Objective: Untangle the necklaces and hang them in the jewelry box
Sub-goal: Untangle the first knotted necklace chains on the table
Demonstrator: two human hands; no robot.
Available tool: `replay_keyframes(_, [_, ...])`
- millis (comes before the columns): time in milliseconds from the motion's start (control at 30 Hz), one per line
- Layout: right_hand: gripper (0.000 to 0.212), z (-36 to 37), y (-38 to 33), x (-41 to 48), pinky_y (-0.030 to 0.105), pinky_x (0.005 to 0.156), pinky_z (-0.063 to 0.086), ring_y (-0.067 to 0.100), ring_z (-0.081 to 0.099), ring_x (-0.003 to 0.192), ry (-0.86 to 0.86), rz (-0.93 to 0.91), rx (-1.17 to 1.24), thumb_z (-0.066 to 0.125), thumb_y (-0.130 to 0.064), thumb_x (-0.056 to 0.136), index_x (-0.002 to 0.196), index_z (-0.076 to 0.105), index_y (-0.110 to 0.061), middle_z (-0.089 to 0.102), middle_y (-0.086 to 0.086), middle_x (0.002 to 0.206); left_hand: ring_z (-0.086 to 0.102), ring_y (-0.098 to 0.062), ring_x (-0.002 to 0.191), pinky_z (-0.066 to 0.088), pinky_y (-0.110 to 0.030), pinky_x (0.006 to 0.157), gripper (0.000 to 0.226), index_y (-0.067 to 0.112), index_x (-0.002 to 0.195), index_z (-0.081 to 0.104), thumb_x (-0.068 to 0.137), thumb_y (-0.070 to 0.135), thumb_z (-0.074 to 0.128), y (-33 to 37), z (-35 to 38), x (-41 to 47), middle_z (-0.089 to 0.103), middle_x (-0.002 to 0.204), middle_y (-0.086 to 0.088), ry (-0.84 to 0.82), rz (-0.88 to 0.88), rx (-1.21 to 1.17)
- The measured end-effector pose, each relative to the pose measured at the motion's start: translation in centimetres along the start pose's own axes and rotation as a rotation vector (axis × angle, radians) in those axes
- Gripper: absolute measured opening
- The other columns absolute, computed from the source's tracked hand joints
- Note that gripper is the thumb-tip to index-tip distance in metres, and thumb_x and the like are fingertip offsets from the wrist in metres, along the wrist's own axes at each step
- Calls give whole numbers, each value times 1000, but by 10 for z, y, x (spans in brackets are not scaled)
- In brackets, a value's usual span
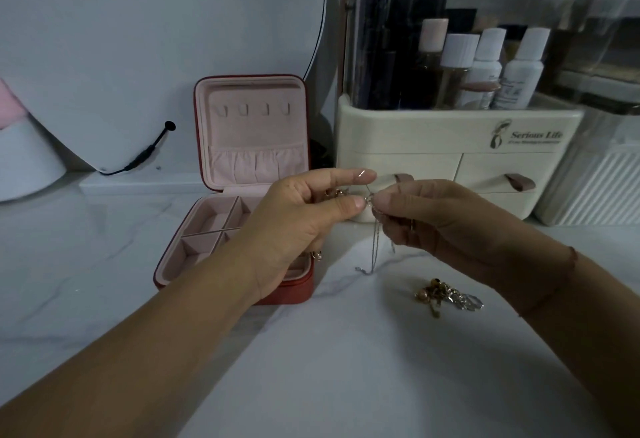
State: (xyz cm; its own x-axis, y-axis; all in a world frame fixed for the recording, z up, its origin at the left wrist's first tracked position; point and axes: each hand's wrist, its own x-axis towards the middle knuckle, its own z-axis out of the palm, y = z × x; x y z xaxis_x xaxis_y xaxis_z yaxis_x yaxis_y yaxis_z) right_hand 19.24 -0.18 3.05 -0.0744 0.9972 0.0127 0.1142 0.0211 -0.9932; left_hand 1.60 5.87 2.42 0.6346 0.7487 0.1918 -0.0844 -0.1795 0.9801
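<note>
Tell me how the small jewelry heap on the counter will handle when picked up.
The jewelry heap probably comes up as one floppy clump, since gold and silver pieces look knotted together. It likely weighs little: thin links, small charms. On the glossy marble counter it would likely slide if pushed rather than roll.

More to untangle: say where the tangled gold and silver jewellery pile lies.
Head view: the tangled jewellery pile lies on the white marble tabletop, right of the open red jewelry box, near the right hand.
</note>
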Motion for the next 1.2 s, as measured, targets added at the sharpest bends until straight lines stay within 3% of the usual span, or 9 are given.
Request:
replay_keyframes(133, [15, 1, 0, 0, 22, 66, 39, 8, 47, 61, -11, 6, 7, 65, -26, 74, 75, 69, -12, 54, 0, 64, 21, -8, 43, 18, -19, 38, 31, 28, 106, 71, 83, 9, 65, -1, -1, -1, 60, 74, 3, 7, -22, 11])
replay_keyframes(233, [15, 2, 1, 1, 25, 70, 40, 9, 46, 63, 21, -11, -58, 69, -28, 69, 75, 73, -14, 54, 3, 66, 22, -6, 42, 20, -17, 36, 32, 28, 109, 70, 82, 10, 65, -2, 0, -1, 66, 85, 5, 7, -33, 12])
replay_keyframes(467, [30, 1, 3, 2, 23, 68, 40, 9, 47, 62, 80, -44, -93, 71, -29, 64, 83, 74, -6, 56, 3, 66, 25, -6, 43, 23, -14, 35, 42, 26, 113, 66, 76, 7, 69, -5, 1, 2, 65, 73, 9, 33, -32, 0])
replay_keyframes(600, [36, 3, 1, 2, 32, 74, 39, 16, 47, 68, 124, -72, -142, 75, -37, 54, 77, 74, -9, 58, 12, 75, 28, -3, 41, 23, -14, 34, 41, 26, 113, 66, 80, 1, 67, -5, 2, 3, 64, 70, 7, 46, -24, 3])
replay_keyframes(767, [20, 2, 2, 2, 18, 61, 40, 9, 43, 58, 88, -4, -17, 69, -28, 65, 74, 65, -10, 49, 2, 64, 21, -5, 41, 21, -16, 34, 46, 27, 115, 66, 83, -6, 58, -3, 4, 3, 49, 69, 2, 59, -43, -20])
replay_keyframes(933, [18, -1, 4, 5, 19, 60, 41, 7, 47, 58, 70, 48, 130, 73, -20, 71, 77, 58, -12, 53, 0, 70, 19, -6, 41, 18, -16, 35, 52, 27, 118, 64, 84, -9, 49, 0, 3, 2, 42, 59, 8, 21, -54, -34])
replay_keyframes(1067, [15, -2, 6, 7, 21, 61, 43, 8, 49, 57, 53, 86, 185, 64, -22, 72, 81, 58, -12, 51, 5, 74, 19, -5, 38, 14, -18, 35, 53, 23, 122, 61, 85, -11, 45, 2, 3, 0, 38, 52, 9, -9, -61, -48])
replay_keyframes(1200, [11, -1, 6, 6, 23, 67, 42, 9, 47, 63, 2, 76, 103, 65, -20, 72, 76, 61, -12, 52, 5, 75, 21, -5, 39, 19, -16, 33, 47, 25, 121, 62, 87, -5, 49, 2, 2, 0, 42, 70, -5, -4, -51, -43])
